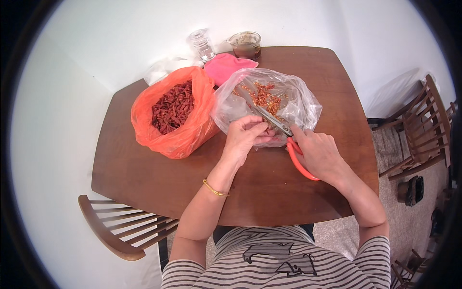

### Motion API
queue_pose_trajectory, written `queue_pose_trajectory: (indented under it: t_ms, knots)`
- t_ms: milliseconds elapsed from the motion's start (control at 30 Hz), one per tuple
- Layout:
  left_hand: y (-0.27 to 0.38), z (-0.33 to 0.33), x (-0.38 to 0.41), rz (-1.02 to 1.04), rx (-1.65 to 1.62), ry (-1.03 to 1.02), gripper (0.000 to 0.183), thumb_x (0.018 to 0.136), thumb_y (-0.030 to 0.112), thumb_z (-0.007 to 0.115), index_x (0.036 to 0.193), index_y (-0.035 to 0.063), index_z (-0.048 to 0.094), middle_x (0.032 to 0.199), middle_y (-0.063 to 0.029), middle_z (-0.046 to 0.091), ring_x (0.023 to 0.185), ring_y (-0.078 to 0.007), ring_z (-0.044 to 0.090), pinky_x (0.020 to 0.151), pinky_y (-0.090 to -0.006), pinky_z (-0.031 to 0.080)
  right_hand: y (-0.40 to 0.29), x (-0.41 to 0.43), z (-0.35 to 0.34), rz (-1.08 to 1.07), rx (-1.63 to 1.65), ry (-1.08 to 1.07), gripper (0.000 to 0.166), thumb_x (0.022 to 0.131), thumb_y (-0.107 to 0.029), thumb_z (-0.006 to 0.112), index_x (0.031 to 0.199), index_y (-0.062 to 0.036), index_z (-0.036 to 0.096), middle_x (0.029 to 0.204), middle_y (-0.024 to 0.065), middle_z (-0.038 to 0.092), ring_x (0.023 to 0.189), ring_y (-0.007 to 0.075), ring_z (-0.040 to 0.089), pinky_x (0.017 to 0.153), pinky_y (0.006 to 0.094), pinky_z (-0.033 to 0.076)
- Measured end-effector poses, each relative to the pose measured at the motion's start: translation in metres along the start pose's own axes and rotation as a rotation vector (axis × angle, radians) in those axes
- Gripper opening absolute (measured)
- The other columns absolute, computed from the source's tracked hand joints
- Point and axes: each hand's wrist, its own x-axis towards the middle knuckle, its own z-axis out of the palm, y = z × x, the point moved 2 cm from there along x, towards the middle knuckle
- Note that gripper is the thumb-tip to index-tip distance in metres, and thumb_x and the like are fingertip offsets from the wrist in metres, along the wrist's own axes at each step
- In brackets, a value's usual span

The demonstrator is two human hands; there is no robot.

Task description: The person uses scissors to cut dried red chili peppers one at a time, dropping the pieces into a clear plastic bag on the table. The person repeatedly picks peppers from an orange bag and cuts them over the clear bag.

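My right hand [319,153] grips a pair of scissors [279,124] with red handles, its blades pointing up and left over a clear plastic bag [305,95]. My left hand [247,135] is beside the blades at the bag's near edge, with fingertips pinched on a small dark red piece, apparently a dried chili, partly hidden by the fingers and blades. Inside the clear bag lie cut red chili pieces and seeds [267,97]. To the left, an orange plastic bag [144,119] stands open, filled with dried red chilies [173,108].
The wooden table [288,198] holds a pink cloth [225,67], a clear glass jar [203,45], a glass bowl [247,45] of dark contents and a white plastic bag [168,67] along the wall. Wooden chairs stand at lower left [112,231] and right [426,126], near a dark bin [409,190].
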Motion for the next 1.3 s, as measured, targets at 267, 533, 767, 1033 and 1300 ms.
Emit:
queue_pose_trajectory:
  t_ms: [267,533,767,1033,1300]
  knots:
    - [0.003,0.002,-0.004,0.065,-0.098,0.002,0.012,0.088,0.007,0.061,0.095,-0.0023,0.060,0.096,-0.0134,0.065,0.088,-0.0214,0.066,0.082,-0.0329,0.055,-0.003,-0.005,0.001,-0.071,-0.072,0.177,0.038,0.086,-0.022,0.061,0.113,0.0030,0.051,0.079,0.0188,0.059,0.071,0.0326,0.063,0.060,0.0413,0.050]
    - [0.005,-0.001,-0.004,0.003,0.017,-0.014,0.017,0.088,0.011,0.063,0.096,-0.0037,0.061,0.092,-0.0132,0.067,0.084,-0.0198,0.067,0.076,-0.0306,0.056,-0.005,-0.004,0.006,-0.050,-0.040,0.123,0.035,0.087,-0.021,0.059,0.112,0.0011,0.049,0.078,0.0187,0.058,0.069,0.0339,0.062,0.058,0.0426,0.049]
    - [0.006,-0.004,-0.002,-0.042,0.113,-0.014,0.017,0.088,0.011,0.063,0.094,-0.0038,0.063,0.090,-0.0123,0.067,0.083,-0.0169,0.066,0.071,-0.0274,0.056,-0.005,-0.002,0.001,-0.041,0.011,0.061,0.027,0.088,-0.022,0.057,0.102,0.0008,0.051,0.074,0.0200,0.060,0.063,0.0354,0.063,0.051,0.0435,0.049]
    - [0.001,-0.005,-0.001,0.028,-0.080,-0.028,0.013,0.089,0.007,0.060,0.096,-0.0039,0.062,0.096,-0.0136,0.066,0.087,-0.0212,0.066,0.081,-0.0322,0.056,0.000,-0.002,0.001,-0.040,-0.020,0.112,0.034,0.088,-0.022,0.059,0.110,0.0015,0.051,0.078,0.0201,0.061,0.069,0.0349,0.064,0.057,0.0434,0.050]
    - [0.005,-0.002,-0.004,0.037,-0.068,-0.044,0.015,0.089,0.009,0.060,0.098,-0.0037,0.060,0.095,-0.0142,0.066,0.087,-0.0214,0.066,0.081,-0.0329,0.056,-0.004,-0.002,0.003,-0.064,-0.032,0.164,0.035,0.087,-0.021,0.059,0.111,0.0020,0.050,0.078,0.0189,0.058,0.070,0.0344,0.063,0.059,0.0429,0.050]
